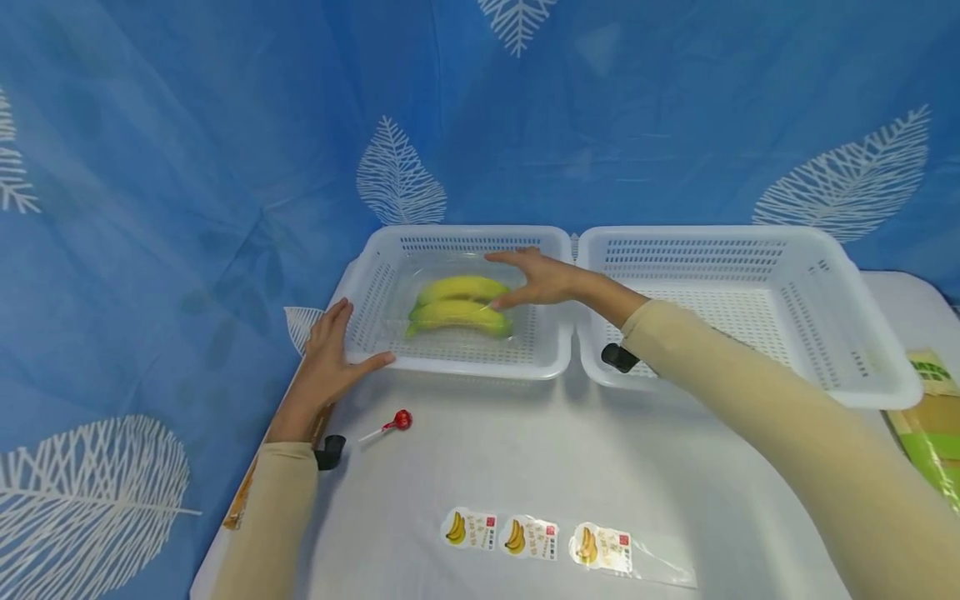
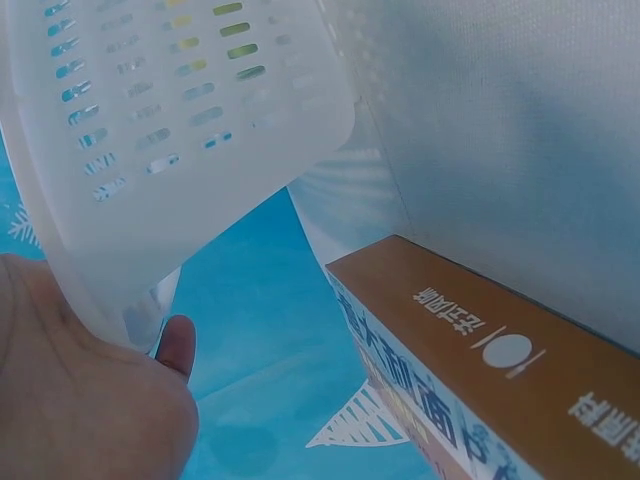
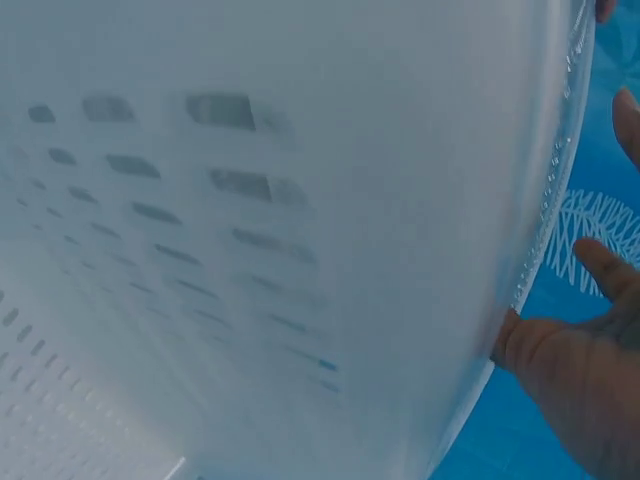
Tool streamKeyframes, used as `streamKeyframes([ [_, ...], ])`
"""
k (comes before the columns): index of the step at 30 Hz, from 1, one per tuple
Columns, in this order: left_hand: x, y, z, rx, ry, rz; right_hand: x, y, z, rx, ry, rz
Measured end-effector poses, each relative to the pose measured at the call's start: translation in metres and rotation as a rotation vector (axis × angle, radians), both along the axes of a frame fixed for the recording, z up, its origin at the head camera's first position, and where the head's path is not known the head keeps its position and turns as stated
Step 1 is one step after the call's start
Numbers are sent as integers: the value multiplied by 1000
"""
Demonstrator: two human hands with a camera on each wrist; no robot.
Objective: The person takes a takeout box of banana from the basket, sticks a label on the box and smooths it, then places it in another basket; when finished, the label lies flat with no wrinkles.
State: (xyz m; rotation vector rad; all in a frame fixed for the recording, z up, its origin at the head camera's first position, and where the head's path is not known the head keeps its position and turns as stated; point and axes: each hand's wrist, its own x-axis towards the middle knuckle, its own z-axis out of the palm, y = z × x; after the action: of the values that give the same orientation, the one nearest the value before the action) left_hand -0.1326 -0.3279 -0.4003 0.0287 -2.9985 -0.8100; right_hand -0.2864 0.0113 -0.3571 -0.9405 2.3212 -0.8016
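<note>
In the head view, two bananas [image 1: 459,312] lie in a clear plastic box [image 1: 401,283] inside the left white basket [image 1: 450,367]. My right hand [image 1: 543,279] reaches over that basket's right side, thumb and fingers spread at the box's right end. The right wrist view shows the thumb [image 3: 535,345] at a clear rim; whether it presses there is unclear. My left hand [image 1: 326,358] is at the basket's front left corner, fingers extended along the outside and thumb over the front rim. In the left wrist view, its palm [image 2: 90,400] lies close against the corner.
Another white basket [image 1: 817,375] stands to the right. A red lollipop [image 1: 403,419] lies in front of the left basket. Banana stickers [image 1: 528,537] lie near the table's front. A brown carton [image 2: 480,330] stands below the left hand. A green and tan package [image 1: 933,417] lies far right.
</note>
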Motion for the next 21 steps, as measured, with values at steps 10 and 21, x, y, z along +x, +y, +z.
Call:
streamKeyframes([
  [10,-1,0,-2,1,-6,8,2,-9,-10,30,-151,-133],
  [21,1,1,-1,6,-29,24,0,-10,-16,-182,-372,-217],
])
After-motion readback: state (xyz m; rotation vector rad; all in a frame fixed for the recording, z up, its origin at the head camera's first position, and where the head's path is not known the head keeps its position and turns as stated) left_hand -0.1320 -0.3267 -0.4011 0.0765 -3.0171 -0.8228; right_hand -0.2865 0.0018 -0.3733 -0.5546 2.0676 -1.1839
